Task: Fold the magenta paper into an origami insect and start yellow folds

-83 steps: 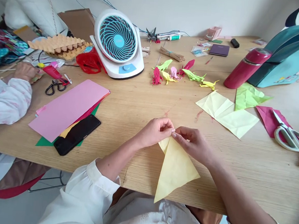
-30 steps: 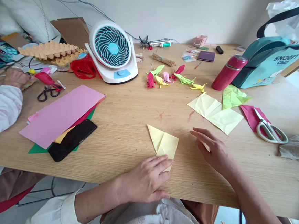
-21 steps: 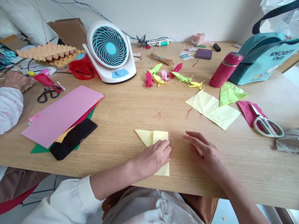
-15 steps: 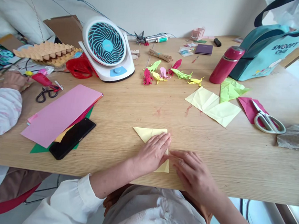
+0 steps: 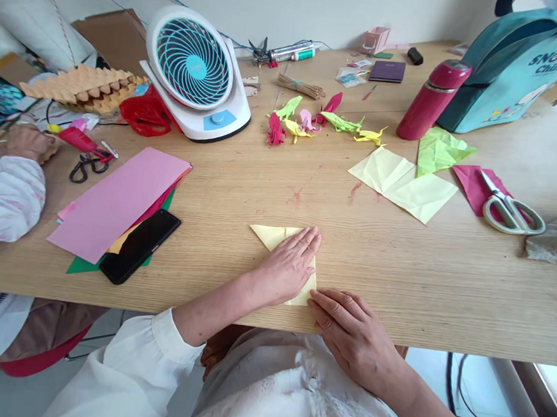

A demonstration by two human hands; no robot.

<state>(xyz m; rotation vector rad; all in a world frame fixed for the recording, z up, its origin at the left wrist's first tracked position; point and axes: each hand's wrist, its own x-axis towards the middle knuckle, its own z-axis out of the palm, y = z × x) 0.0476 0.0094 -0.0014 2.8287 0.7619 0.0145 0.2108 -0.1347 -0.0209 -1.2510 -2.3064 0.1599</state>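
A folded piece of pale yellow paper lies near the front edge of the table, a pointed corner reaching left. Across it rests my left hand, palm down with fingers stretched out flat, covering the paper's middle. My right hand is beside the lower right corner; its fingertips touch the paper's right edge, the fingers extended, and its thumb is largely hidden beneath. Beyond my hands lies a larger creased yellow sheet, partly next to a crumpled green paper.
Scissors lie on red paper at right, near a pink bottle and a blue bag. Folded paper figures and a fan stand farther back. Left are coloured sheets, a phone and another person's hand.
My right hand has slid down along the paper's right edge toward its lower corner. My left hand keeps its place on the paper. The view has tilted slightly downward.
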